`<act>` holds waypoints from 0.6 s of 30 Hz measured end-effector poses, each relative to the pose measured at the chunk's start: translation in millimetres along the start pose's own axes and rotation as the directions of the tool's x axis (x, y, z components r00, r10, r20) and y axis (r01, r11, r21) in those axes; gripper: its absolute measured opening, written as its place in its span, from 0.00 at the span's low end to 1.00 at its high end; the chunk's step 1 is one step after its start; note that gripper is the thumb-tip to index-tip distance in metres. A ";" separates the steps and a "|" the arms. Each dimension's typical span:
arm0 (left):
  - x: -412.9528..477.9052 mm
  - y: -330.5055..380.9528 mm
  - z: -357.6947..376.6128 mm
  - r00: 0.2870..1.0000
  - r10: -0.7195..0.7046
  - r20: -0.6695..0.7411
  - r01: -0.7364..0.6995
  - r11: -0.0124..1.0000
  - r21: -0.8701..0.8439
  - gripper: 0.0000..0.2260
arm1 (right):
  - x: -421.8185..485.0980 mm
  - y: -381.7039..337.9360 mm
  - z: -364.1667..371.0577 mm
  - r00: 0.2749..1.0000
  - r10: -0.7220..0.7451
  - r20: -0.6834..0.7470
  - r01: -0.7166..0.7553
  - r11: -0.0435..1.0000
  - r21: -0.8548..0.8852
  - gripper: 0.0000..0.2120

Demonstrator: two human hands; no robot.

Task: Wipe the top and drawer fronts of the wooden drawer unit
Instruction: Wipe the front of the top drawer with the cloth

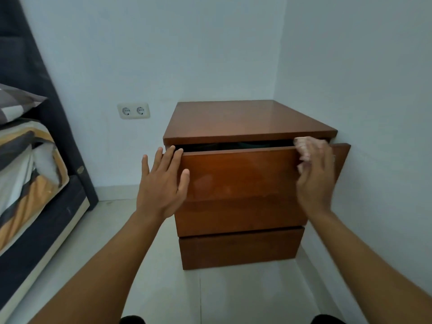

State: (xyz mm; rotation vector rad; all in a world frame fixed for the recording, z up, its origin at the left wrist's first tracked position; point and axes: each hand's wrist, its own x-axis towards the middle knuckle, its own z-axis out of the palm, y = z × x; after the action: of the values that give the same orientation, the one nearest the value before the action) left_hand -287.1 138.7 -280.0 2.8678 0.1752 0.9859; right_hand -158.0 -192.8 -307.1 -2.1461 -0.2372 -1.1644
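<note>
Drawer unit [247, 122] of reddish-brown wood stands in the corner of the room, its back and far side against the pale walls. Its top drawer [240, 171] is pulled out a little from under the top panel, leaving a dark gap along its upper edge where something dark shows inside. My left hand [161, 183] lies flat and spread wide against the near-left end of that drawer front, fingers pointing up, fingertips reaching the drawer's upper corner and thumb resting on the wood. My right hand [315, 174] is at the other end of the same drawer front, curled around a pale cloth [304, 148] that it presses onto the drawer's upper right edge; the hand is blurred, so I cannot tell how tightly it grips. Below the top drawer, the middle drawer [240, 216] and the bottom drawer [238, 249] sit closed. Left of the unit, a double wall socket [133, 111] is set in the wall, and further left is a bed [30, 174] with striped bedding and a pillow [16, 104]
</note>
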 end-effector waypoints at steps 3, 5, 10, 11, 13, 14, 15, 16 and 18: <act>-1.6 4.5 2.3 1.000 -0.021 -0.023 0.021 0.999 -0.030 0.30 | -61.2 -64.9 39.3 0.961 -0.255 0.102 0.250 0.966 0.066 0.31; -1.9 5.5 3.9 0.999 -0.025 -0.037 0.024 0.999 -0.021 0.30 | -94.4 -101.0 73.9 0.903 -0.377 0.206 0.376 0.925 0.047 0.35; -2.6 4.2 8.3 0.998 -0.024 -0.063 0.023 1.000 -0.009 0.31 | -112.3 -94.2 107.8 0.861 -0.370 0.348 0.426 0.900 -0.097 0.33; -2.7 3.9 9.1 0.997 -0.022 -0.069 0.021 1.000 -0.011 0.30 | -109.2 -81.6 104.8 0.852 -0.381 0.359 0.441 0.892 -0.099 0.33; -2.4 2.6 10.1 0.997 -0.012 -0.072 0.011 1.000 -0.014 0.29 | -100.6 -48.5 96.4 0.854 -0.377 0.358 0.439 0.892 -0.107 0.33; -2.1 1.4 10.0 0.997 -0.005 -0.071 0.004 1.000 -0.007 0.29 | -95.9 -29.0 91.3 0.867 -0.355 0.348 0.415 0.903 -0.111 0.33; -2.3 -0.1 10.3 0.998 0.002 -0.069 -0.002 1.000 0.002 0.28 | -92.2 -9.7 85.7 0.884 -0.323 0.338 0.381 0.917 -0.121 0.33; -2.2 -1.0 10.3 0.998 0.008 -0.068 -0.007 1.000 0.010 0.28 | -88.7 8.9 80.1 0.898 -0.288 0.334 0.348 0.927 -0.138 0.33; -2.4 -1.6 10.3 0.998 0.008 -0.065 -0.007 1.000 0.016 0.28 | -82.2 40.3 69.0 0.914 -0.234 0.331 0.297 0.943 -0.153 0.33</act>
State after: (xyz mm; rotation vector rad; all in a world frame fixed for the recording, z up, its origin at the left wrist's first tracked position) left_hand -282.8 139.3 -289.7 2.8543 0.1780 1.0855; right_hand -141.4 -166.8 -417.5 -2.5352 -0.5925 -1.0272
